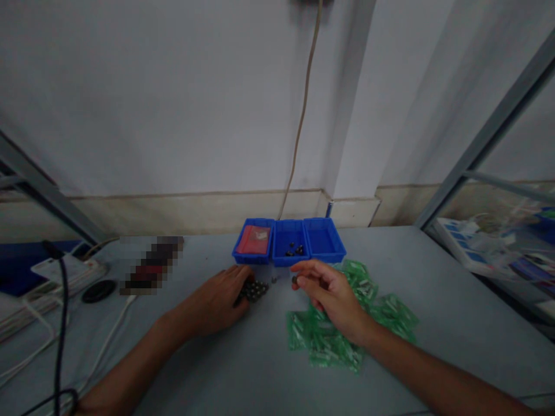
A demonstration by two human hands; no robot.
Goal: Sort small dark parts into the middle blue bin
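Note:
My left hand (221, 300) rests on the table, its fingers curled around one side of a pile of small shiny metal parts (256, 290). Part of that pile is hidden under the fingers. Between thumb and fingertips, my right hand (329, 289) pinches a small metal part (295, 279), too small to name its exact kind. Another loose metal piece (274, 279) lies between the hands. Just beyond them stands the middle blue bin (289, 263), with several small dark metal parts (298, 251) inside. Green plastic packets (332, 346) lie under and around my right hand and wrist.
A left blue bin (251, 259) holds a red packet (252, 240); a right blue bin (325, 237) adjoins the middle one. Leftward are a blurred-out object (151, 266), a black round item (99, 291) and cables (63, 335). A wall and metal frame posts (489, 127) bound the table.

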